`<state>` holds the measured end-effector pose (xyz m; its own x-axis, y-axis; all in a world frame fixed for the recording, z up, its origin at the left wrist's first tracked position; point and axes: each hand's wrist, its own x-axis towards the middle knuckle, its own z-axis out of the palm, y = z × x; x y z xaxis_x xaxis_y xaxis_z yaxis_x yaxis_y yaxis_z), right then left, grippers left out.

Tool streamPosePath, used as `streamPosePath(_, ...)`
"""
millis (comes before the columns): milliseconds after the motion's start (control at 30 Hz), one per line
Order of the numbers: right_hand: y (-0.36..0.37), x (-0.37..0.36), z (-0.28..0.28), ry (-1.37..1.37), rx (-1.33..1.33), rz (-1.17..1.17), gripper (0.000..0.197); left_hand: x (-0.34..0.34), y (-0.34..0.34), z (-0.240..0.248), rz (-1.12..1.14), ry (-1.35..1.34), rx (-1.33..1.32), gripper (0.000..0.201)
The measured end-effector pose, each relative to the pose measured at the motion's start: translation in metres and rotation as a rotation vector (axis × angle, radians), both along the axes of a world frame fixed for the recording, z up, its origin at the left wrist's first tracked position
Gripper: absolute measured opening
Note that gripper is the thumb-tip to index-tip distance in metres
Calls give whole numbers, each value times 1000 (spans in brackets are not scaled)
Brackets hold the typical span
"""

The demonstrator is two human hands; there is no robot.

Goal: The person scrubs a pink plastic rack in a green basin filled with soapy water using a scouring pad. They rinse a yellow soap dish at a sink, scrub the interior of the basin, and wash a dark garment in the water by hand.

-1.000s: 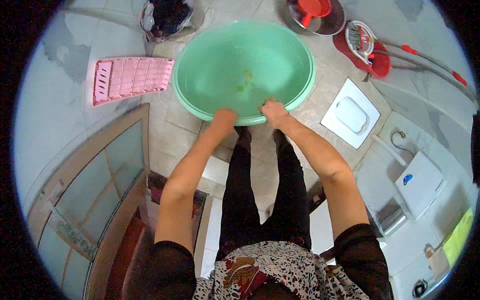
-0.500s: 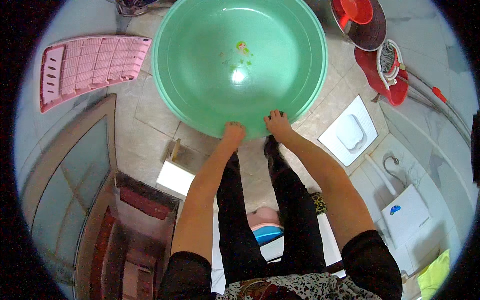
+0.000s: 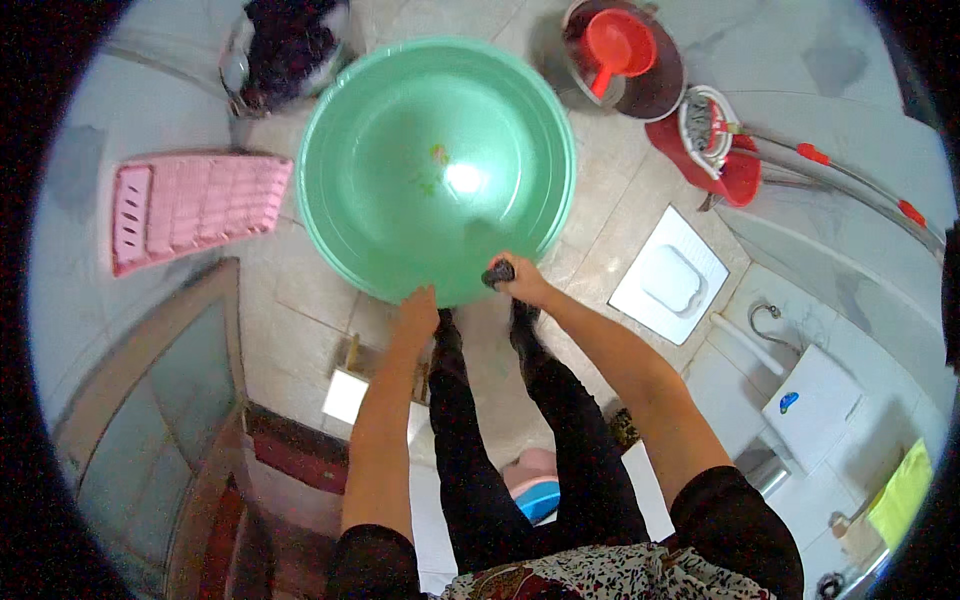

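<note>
A large round green basin (image 3: 350,235) with a small printed picture on its bottom sits on the tiled floor in front of my feet. My left hand (image 3: 416,312) is at the basin's near rim, its fingers closed over the edge. Just right of it, my right hand (image 3: 526,280) grips a dark crumpled lump (image 3: 498,273) above the near rim. Whether that lump is a cloth or a scrubber I cannot make out. Inside, the basin looks wet and shiny, with a shadow under the right hand.
A pink plastic rack (image 3: 205,208) leans at the left wall. Behind the basin stand a tub of dark clothes (image 3: 290,50) and a metal pot holding a red dipper (image 3: 620,45). Rightward are a red mop bucket (image 3: 740,180) and a white squat toilet (image 3: 670,277).
My right hand has lifted slightly from the rim and turned, showing more of the dark lump. The left hand has shifted left along the rim. The view has moved, bringing the tub of clothes into sight.
</note>
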<state>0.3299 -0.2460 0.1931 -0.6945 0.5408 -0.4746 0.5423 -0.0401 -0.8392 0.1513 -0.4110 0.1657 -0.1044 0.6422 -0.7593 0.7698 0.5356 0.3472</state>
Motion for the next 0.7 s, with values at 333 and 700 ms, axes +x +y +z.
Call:
streamPosePath(333,-8,-1,223,61,-676,-463,33,-52,-33,146,173,-118,96,29)
streamPosePath(700,93,73,397,688,-774,-944,33,-124,-93,189,413,-406,140,18)
